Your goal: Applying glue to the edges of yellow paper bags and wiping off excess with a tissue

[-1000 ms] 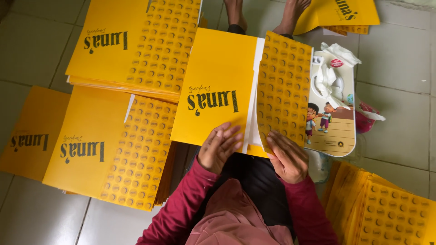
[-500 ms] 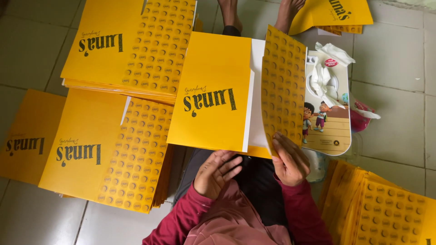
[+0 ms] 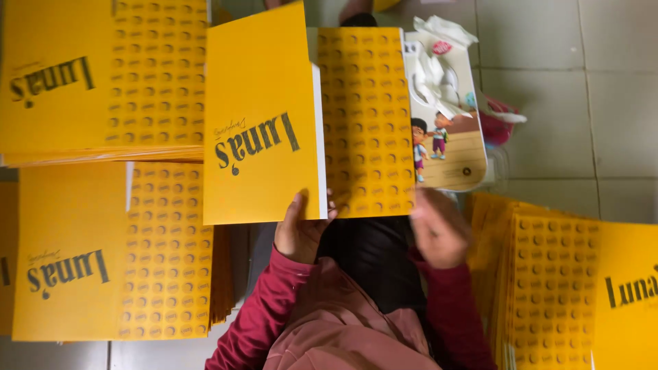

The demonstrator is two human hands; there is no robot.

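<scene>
— What do we have in our hands?

— Our left hand holds the yellow folder by its bottom edge. The thumb lies on the front and the fingers are tucked behind, so they are pinched on the folder.

— Where is the folder?

— It is up in front of us, above our lap, in the middle of the view. Its plain yellow front is on the left and its spotted flap is on the right, with a thin white strip between them.

— And our right hand?

— It is blurry. It sits just under the bottom corner of the spotted flap. We cannot tell if its fingers are apart or closed, or if they touch the flap.

— What else is around us?

— Two piles of the same yellow folders lie on the floor to our left. Another pile lies to our right. Behind the flap is a tissue pack with cartoon children on it, and white tissue sticks out of its top.
</scene>
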